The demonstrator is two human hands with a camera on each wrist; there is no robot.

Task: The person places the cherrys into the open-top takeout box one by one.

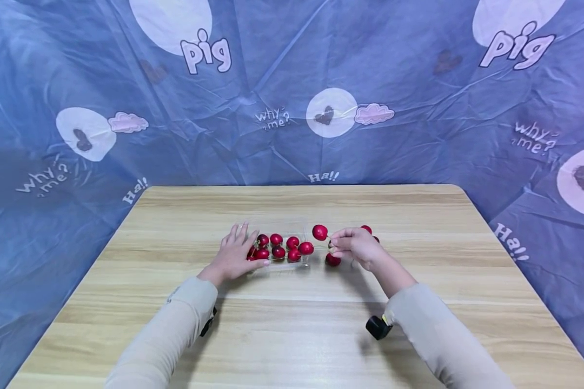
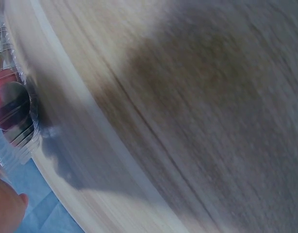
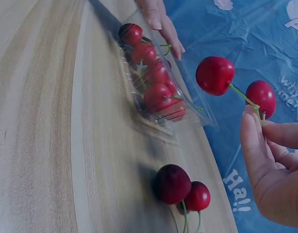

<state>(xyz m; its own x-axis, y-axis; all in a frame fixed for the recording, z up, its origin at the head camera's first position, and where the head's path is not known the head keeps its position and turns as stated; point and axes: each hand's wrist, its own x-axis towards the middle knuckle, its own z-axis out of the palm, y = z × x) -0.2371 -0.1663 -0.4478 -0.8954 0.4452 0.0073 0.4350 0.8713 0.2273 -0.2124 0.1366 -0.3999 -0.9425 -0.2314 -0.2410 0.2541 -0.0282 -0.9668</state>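
A clear plastic box (image 3: 161, 127) holds several red cherries (image 1: 278, 252), some with green stems. My left hand (image 1: 236, 254) rests on the box's left end, its fingers fairly straight and spread, the thumb along the near side. Only a bit of that hand (image 2: 6, 208) shows in the left wrist view. To the right of the box, my right hand (image 1: 357, 247) pinches the joined green stems (image 3: 256, 105) of two cherries between thumb and fingertips. One held cherry (image 3: 215, 75) hangs out toward the box; the other (image 3: 261, 98) is close to the fingertips.
Loose cherries lie on the wooden table (image 1: 292, 324) by my right hand, among them a dark red cherry (image 3: 172, 184) and a smaller cherry (image 3: 197, 196). A cherry (image 1: 366, 229) is partly hidden behind that hand. A blue printed cloth (image 1: 272, 151) hangs behind the table.
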